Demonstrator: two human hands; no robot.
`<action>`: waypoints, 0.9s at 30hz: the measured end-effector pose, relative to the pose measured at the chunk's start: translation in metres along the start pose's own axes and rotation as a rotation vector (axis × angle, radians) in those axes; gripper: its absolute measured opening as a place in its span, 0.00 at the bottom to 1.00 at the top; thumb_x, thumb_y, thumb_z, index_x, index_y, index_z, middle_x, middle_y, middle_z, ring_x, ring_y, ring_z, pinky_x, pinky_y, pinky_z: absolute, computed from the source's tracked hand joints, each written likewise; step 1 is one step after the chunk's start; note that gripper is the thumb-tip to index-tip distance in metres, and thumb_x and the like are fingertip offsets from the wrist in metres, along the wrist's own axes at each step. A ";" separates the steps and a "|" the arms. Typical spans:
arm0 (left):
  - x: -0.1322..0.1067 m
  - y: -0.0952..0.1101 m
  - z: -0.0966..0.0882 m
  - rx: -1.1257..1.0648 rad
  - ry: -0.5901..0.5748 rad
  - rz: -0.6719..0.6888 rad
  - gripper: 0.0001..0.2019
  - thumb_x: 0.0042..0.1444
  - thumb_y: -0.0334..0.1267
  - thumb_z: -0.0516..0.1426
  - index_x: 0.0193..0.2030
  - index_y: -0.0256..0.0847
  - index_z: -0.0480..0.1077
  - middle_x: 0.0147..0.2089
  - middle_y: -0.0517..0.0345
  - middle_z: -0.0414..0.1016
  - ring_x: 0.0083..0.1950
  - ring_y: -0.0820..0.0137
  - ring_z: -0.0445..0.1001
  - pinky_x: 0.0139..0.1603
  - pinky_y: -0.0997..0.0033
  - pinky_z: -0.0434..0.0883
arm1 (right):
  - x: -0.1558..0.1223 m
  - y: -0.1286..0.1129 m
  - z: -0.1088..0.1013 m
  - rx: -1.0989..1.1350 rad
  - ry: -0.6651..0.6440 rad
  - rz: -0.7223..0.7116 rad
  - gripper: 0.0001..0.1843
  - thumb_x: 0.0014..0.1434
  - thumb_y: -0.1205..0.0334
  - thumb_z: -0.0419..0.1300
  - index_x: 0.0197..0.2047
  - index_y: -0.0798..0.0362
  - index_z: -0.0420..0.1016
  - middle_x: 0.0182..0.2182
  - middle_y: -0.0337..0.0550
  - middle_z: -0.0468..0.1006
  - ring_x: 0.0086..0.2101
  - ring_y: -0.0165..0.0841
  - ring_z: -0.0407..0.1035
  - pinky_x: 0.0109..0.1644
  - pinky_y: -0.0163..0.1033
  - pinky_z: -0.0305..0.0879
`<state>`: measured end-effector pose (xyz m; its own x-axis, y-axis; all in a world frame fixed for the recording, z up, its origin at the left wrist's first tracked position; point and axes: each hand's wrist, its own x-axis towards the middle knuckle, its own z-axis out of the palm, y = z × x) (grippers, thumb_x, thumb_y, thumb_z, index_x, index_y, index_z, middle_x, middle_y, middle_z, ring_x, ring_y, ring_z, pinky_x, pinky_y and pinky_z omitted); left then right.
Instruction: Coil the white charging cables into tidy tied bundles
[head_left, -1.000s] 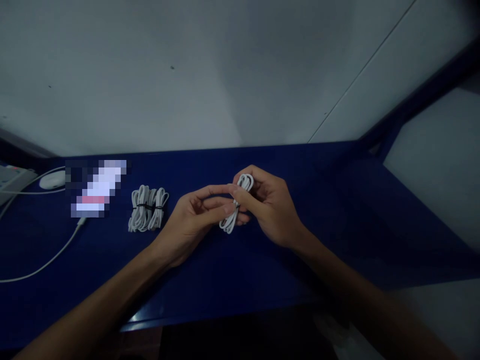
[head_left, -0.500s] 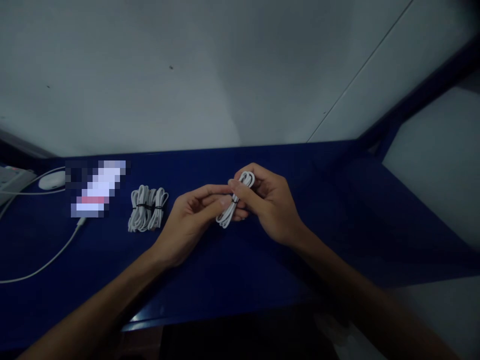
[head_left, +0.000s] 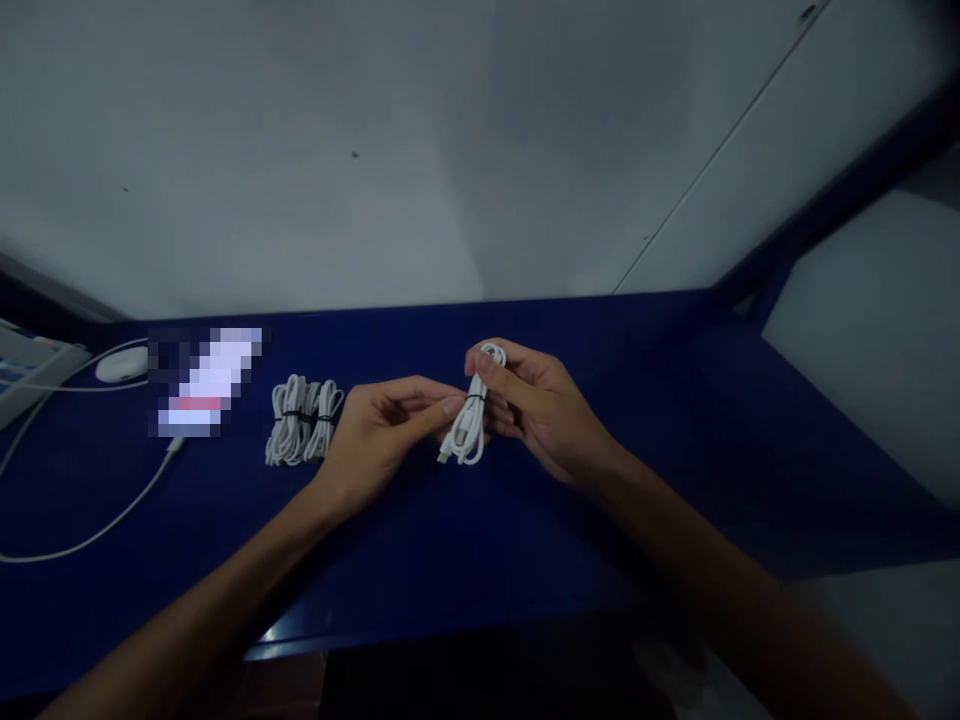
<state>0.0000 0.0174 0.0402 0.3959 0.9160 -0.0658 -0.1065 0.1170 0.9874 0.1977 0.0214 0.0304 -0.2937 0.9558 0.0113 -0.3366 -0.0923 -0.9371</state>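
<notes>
A white USB cable [head_left: 470, 432], coiled and cinched in the middle by a black tie, is held up over the blue table. My right hand [head_left: 544, 400] pinches its upper loops between thumb and fingers. From the other side, my left hand [head_left: 397, 425] grips the bundle near the tie with thumb and fingertips. The cable's connector end points down and to the left. Beside my left wrist lie several more white cable bundles [head_left: 300, 420] with black ties, side by side on the table.
On the left of the blue table [head_left: 420, 560] is a blurred-out phone-like device [head_left: 217, 375] with a white charging cord [head_left: 142, 500] plugged in. A white rounded object [head_left: 122, 364] and a power strip [head_left: 37, 365] lie farther left. A pale wall [head_left: 300, 220] rises behind.
The cable bundle has been turned in my hands, so its connector end now shows at the lower left. The view has shifted slightly; the bundles on the table stay put.
</notes>
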 end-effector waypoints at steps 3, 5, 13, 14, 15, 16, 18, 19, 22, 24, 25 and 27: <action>-0.003 -0.003 -0.001 0.160 0.073 0.131 0.08 0.63 0.42 0.70 0.43 0.41 0.85 0.38 0.52 0.88 0.40 0.62 0.86 0.47 0.64 0.81 | 0.000 0.001 0.002 0.045 0.000 0.038 0.15 0.68 0.47 0.69 0.42 0.50 0.79 0.23 0.30 0.63 0.22 0.24 0.55 0.23 0.31 0.51; -0.005 -0.006 -0.001 0.254 0.103 0.222 0.06 0.64 0.41 0.69 0.44 0.42 0.85 0.39 0.53 0.87 0.40 0.63 0.85 0.47 0.65 0.80 | 0.000 0.001 0.003 0.065 0.000 0.061 0.16 0.67 0.46 0.70 0.42 0.51 0.79 0.23 0.30 0.64 0.22 0.24 0.56 0.22 0.30 0.52; -0.005 -0.007 -0.004 0.410 0.091 0.403 0.03 0.65 0.36 0.68 0.44 0.43 0.84 0.41 0.56 0.85 0.41 0.67 0.82 0.48 0.68 0.77 | 0.000 0.004 0.002 0.123 -0.067 0.115 0.17 0.66 0.46 0.71 0.42 0.51 0.78 0.24 0.29 0.64 0.23 0.25 0.56 0.24 0.31 0.53; -0.005 -0.006 -0.004 0.391 0.090 0.396 0.02 0.65 0.36 0.68 0.43 0.43 0.84 0.40 0.56 0.85 0.41 0.67 0.81 0.48 0.68 0.76 | 0.000 0.004 0.002 0.126 -0.073 0.111 0.16 0.66 0.46 0.71 0.41 0.50 0.78 0.24 0.30 0.64 0.23 0.25 0.55 0.24 0.32 0.52; -0.005 -0.006 -0.003 0.371 0.093 0.389 0.02 0.65 0.36 0.68 0.43 0.43 0.83 0.40 0.56 0.84 0.41 0.67 0.81 0.47 0.68 0.76 | 0.000 0.005 0.003 0.129 -0.079 0.102 0.16 0.66 0.46 0.71 0.41 0.50 0.77 0.24 0.30 0.64 0.23 0.25 0.55 0.24 0.32 0.52; -0.004 -0.006 -0.003 0.351 0.095 0.380 0.02 0.65 0.36 0.68 0.42 0.43 0.83 0.39 0.56 0.84 0.40 0.67 0.81 0.47 0.68 0.76 | 0.000 0.005 0.003 0.132 -0.085 0.088 0.16 0.66 0.47 0.72 0.40 0.50 0.77 0.24 0.30 0.64 0.24 0.25 0.55 0.25 0.33 0.52; -0.004 -0.006 -0.003 0.322 0.101 0.357 0.02 0.64 0.37 0.68 0.42 0.42 0.83 0.38 0.56 0.84 0.40 0.67 0.81 0.46 0.68 0.76 | 0.000 0.005 0.004 0.132 -0.097 0.060 0.16 0.66 0.47 0.72 0.39 0.49 0.76 0.24 0.30 0.63 0.24 0.26 0.54 0.25 0.33 0.52; -0.003 -0.006 -0.004 0.317 0.106 0.340 0.03 0.64 0.38 0.68 0.42 0.42 0.83 0.38 0.56 0.84 0.39 0.67 0.81 0.45 0.68 0.76 | 0.000 0.004 0.004 0.131 -0.103 0.049 0.16 0.66 0.47 0.72 0.39 0.49 0.76 0.24 0.30 0.63 0.24 0.26 0.54 0.25 0.34 0.51; 0.000 -0.007 -0.006 0.309 0.138 0.287 0.06 0.65 0.41 0.68 0.41 0.41 0.82 0.36 0.55 0.85 0.37 0.66 0.81 0.43 0.67 0.77 | -0.002 -0.002 0.004 0.138 -0.106 0.022 0.17 0.68 0.46 0.70 0.37 0.48 0.75 0.23 0.30 0.61 0.23 0.26 0.52 0.24 0.34 0.48; 0.003 -0.007 -0.009 0.300 0.169 0.269 0.08 0.66 0.42 0.67 0.40 0.41 0.81 0.34 0.55 0.84 0.35 0.66 0.81 0.42 0.66 0.77 | -0.002 -0.007 0.002 0.157 -0.104 -0.006 0.17 0.69 0.45 0.69 0.37 0.48 0.74 0.23 0.30 0.59 0.22 0.25 0.50 0.23 0.34 0.45; 0.005 -0.007 -0.010 0.298 0.185 0.269 0.08 0.66 0.43 0.67 0.40 0.40 0.80 0.33 0.55 0.84 0.35 0.66 0.82 0.42 0.66 0.77 | -0.002 -0.009 0.000 0.158 -0.101 -0.019 0.17 0.69 0.46 0.69 0.36 0.49 0.74 0.23 0.30 0.59 0.22 0.25 0.49 0.23 0.34 0.45; 0.008 -0.008 -0.013 0.300 0.213 0.273 0.08 0.67 0.42 0.66 0.41 0.40 0.80 0.33 0.56 0.83 0.35 0.66 0.82 0.43 0.66 0.77 | 0.000 -0.012 -0.004 0.120 -0.083 -0.019 0.17 0.69 0.46 0.69 0.36 0.49 0.74 0.23 0.30 0.59 0.22 0.25 0.50 0.23 0.34 0.44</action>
<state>-0.0076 0.0282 0.0302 0.1899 0.9600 0.2057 0.1009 -0.2275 0.9685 0.2053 0.0235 0.0401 -0.3571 0.9320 0.0624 -0.4460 -0.1114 -0.8881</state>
